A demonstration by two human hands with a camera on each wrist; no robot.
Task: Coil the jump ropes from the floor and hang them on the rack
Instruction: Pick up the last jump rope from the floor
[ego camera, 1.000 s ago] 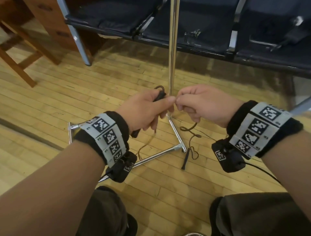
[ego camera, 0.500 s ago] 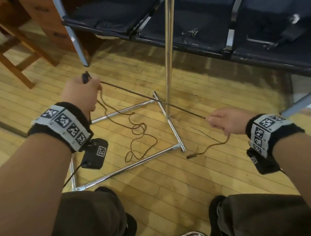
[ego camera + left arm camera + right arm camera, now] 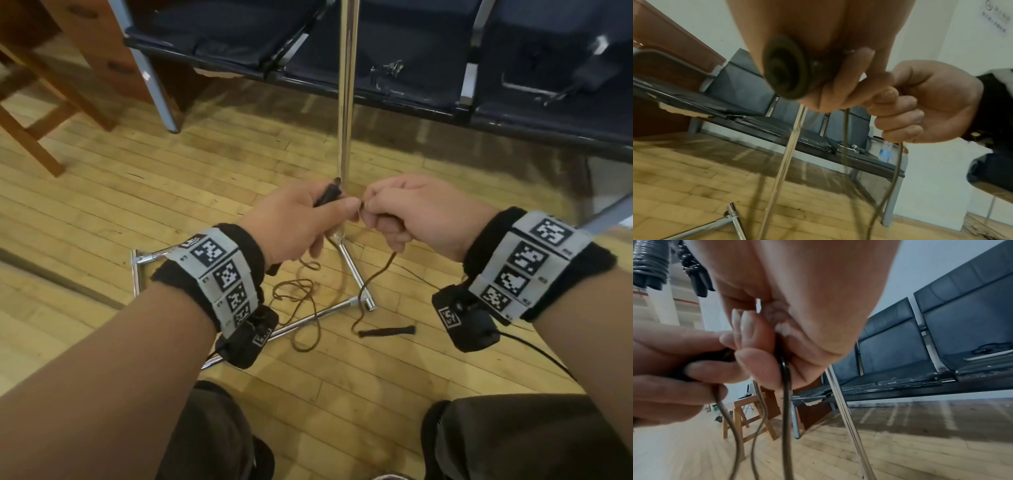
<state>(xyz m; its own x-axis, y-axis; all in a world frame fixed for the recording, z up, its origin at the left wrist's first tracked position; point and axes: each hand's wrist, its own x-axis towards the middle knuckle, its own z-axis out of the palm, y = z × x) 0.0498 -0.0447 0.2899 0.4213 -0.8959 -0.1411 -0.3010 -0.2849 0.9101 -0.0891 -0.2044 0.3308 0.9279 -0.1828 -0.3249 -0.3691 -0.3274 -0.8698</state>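
Here the jump rope [image 3: 310,301] hangs in slack strands from both hands to a loose tangle on the wooden floor [image 3: 102,212], its free handle [image 3: 388,331] lying flat, pointing right, beside the rack [image 3: 344,102] base. Left hand [image 3: 294,226] grips the other handle, tip up and away. Right hand [image 3: 418,212], knuckles up, pinches the cord, thumbs nearly touching.

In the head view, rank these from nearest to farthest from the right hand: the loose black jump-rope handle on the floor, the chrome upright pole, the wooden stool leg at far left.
From the right hand:
1. Chrome upright pole, just left of the knuckles.
2. Loose black jump-rope handle, on the floor below the hand.
3. Wooden stool leg, far left.
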